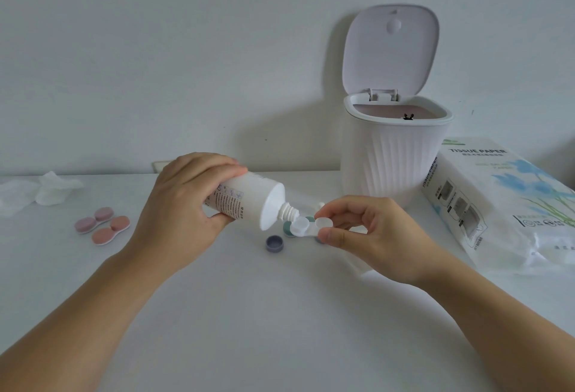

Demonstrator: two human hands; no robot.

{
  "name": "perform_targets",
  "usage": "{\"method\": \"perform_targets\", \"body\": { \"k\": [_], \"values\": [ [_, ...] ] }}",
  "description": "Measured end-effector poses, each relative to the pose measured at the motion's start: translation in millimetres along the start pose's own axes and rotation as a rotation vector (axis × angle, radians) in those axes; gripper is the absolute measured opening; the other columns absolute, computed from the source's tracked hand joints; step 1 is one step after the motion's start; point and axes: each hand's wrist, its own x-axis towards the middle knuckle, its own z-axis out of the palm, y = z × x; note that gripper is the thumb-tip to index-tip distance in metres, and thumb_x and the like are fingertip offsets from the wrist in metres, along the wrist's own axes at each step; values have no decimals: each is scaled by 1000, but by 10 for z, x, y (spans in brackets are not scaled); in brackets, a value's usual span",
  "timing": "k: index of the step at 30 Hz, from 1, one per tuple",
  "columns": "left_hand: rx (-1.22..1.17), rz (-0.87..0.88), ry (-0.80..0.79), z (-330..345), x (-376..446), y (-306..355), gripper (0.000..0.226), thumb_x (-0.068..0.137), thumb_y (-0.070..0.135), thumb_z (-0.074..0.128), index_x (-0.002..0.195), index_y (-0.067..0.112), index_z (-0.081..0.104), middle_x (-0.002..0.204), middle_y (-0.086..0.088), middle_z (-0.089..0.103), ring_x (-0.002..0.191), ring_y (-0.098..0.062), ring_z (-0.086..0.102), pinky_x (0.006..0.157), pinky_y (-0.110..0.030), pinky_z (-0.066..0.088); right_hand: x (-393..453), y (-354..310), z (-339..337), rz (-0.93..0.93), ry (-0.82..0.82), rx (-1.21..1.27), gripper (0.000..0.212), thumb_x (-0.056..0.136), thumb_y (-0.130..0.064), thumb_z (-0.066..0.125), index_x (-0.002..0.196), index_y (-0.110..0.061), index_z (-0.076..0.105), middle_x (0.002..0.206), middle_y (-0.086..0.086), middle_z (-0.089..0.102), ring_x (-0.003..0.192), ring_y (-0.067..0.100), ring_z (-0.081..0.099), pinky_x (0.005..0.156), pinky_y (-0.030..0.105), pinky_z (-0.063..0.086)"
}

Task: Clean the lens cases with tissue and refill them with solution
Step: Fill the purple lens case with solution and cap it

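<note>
My left hand (183,202) grips a white solution bottle (249,202), tilted down to the right with its open threaded nozzle over the left well of a white lens case (308,227). My right hand (370,233) pinches that case by its right end, just above the table. A grey-purple cap (275,243) lies on the table below the bottle. A green cap (287,227) shows behind the case. Two closed pink lens cases (102,225) lie at the left. Crumpled tissue (46,194) sits at the far left.
A white ribbed bin (395,158) with its lid open stands behind my right hand. A tissue paper pack (504,205) lies at the right. The white table (249,314) meets a plain wall at the back.
</note>
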Motion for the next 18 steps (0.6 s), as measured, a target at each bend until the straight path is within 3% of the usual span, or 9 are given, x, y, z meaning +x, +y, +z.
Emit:
{"method": "perform_targets", "body": {
  "k": [7,14,18],
  "values": [
    [24,30,11,2,0,1,61,61,8,93,118,15,71,122,3,67,114,-22,56,105,-23,33,-1,10,-1,-12,-1,-10,13,85,-23,80,94,-31,75,83,-14,76,74,0,67,74,5,45],
    [8,8,4,-14,4,33,62,61,8,93,119,15,71,122,3,67,114,-24,57,102,-31,39,4,16,-4,-12,0,-8,13,85,-24,80,95,-31,75,82,-14,75,74,0,66,74,5,45],
    [-47,-50,-11,-14,-14,62,67,60,8,95,121,17,69,124,5,66,115,-21,56,101,-33,41,3,20,-7,-9,1,11,12,86,-25,78,96,-30,73,88,-9,78,82,10,71,77,8,48]
  ]
}}
